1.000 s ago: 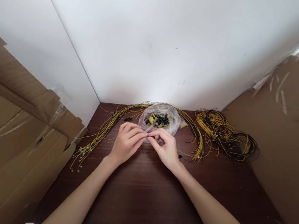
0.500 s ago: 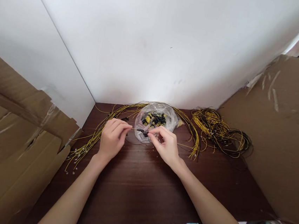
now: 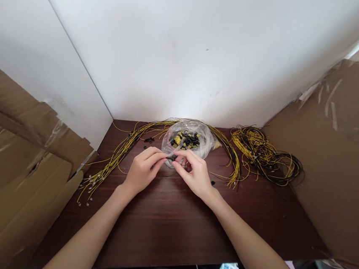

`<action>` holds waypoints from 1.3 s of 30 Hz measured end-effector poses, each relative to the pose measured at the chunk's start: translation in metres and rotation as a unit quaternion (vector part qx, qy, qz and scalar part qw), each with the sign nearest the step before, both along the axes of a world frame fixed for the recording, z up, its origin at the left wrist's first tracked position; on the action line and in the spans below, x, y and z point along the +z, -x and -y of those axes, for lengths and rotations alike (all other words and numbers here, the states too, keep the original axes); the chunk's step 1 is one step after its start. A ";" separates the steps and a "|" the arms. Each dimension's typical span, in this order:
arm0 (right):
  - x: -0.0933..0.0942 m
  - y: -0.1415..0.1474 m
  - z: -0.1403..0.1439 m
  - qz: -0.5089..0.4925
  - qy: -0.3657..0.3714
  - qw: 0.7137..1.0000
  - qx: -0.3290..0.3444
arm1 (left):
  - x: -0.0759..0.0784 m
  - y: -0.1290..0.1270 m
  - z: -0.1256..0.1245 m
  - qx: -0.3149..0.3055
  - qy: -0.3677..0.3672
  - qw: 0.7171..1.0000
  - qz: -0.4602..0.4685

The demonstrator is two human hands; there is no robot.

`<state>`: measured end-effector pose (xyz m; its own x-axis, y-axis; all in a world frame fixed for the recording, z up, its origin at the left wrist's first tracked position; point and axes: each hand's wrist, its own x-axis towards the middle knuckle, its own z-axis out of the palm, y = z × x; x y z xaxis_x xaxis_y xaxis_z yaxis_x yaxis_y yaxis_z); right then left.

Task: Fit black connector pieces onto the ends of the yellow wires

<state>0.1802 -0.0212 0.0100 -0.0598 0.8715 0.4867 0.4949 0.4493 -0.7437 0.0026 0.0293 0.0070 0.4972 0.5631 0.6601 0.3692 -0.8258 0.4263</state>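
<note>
My left hand (image 3: 142, 171) and my right hand (image 3: 194, 174) meet fingertip to fingertip over the dark wooden table (image 3: 173, 231). Between them they pinch a small black connector (image 3: 172, 157) on a thin yellow wire. Just behind the fingers lies a clear plastic bag (image 3: 189, 141) holding several black and yellow connectors. A long bundle of yellow wires (image 3: 117, 156) arcs from the left of the table around behind the bag.
A tangled coil of yellow and black wires (image 3: 264, 157) lies at the back right. Cardboard sheets stand on the left (image 3: 20, 165) and right (image 3: 338, 166) of the table. A white wall (image 3: 187, 55) closes the back. A loose black piece (image 3: 149, 139) lies near the bundle.
My left hand, which had drawn away to the left along the wire, has come back to the right hand. Both hands now pinch the connector together.
</note>
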 end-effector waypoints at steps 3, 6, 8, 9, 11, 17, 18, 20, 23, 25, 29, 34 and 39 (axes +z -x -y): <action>-0.001 0.002 0.001 0.021 -0.009 1.000 0.012 | -0.003 -0.001 0.002 -0.011 -0.004 1.000 -0.011; -0.002 0.003 0.003 0.040 -0.018 0.999 0.008 | -0.003 -0.002 0.004 -0.007 -0.002 1.000 -0.030; -0.001 0.004 0.003 0.047 -0.022 0.999 -0.004 | -0.002 -0.002 0.005 0.003 -0.003 0.999 -0.044; -0.001 0.004 0.004 0.047 -0.025 0.999 -0.010 | -0.001 -0.001 0.004 0.010 -0.006 0.999 -0.049; 0.000 0.003 0.004 0.037 -0.032 0.999 -0.022 | 0.002 0.001 0.003 0.030 -0.012 0.998 -0.054; 0.005 -0.003 0.002 -0.013 -0.046 0.997 -0.067 | 0.010 0.013 -0.008 0.140 -0.017 0.989 0.041; 0.006 -0.004 0.002 -0.014 -0.050 0.996 -0.072 | 0.011 0.014 -0.009 0.161 -0.015 0.984 0.068; 0.009 -0.006 0.002 -0.015 -0.063 0.995 -0.080 | 0.013 0.017 -0.011 0.200 -0.007 0.974 0.111; 0.010 -0.007 0.002 -0.016 -0.082 0.992 -0.091 | 0.014 0.018 -0.012 0.239 0.011 0.961 0.141; 0.010 -0.006 0.002 -0.010 -0.085 0.992 -0.097 | 0.014 0.018 -0.012 0.246 0.003 0.960 0.132; 0.006 -0.004 0.002 0.008 -0.081 0.994 -0.074 | 0.014 0.010 -0.007 0.191 -0.059 0.978 0.055; 0.004 -0.004 0.002 0.051 -0.083 0.995 -0.031 | 0.013 -0.005 0.005 0.094 -0.098 0.991 -0.003; 0.003 -0.004 0.003 0.062 -0.091 0.994 -0.017 | 0.011 -0.008 0.008 0.053 -0.118 0.992 -0.011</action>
<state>0.1841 -0.0239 0.0126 -0.1014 0.7724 0.6270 0.5953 0.5520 -0.5839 0.0104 0.0212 0.0179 0.4594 0.4447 0.7689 0.4673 -0.8572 0.2165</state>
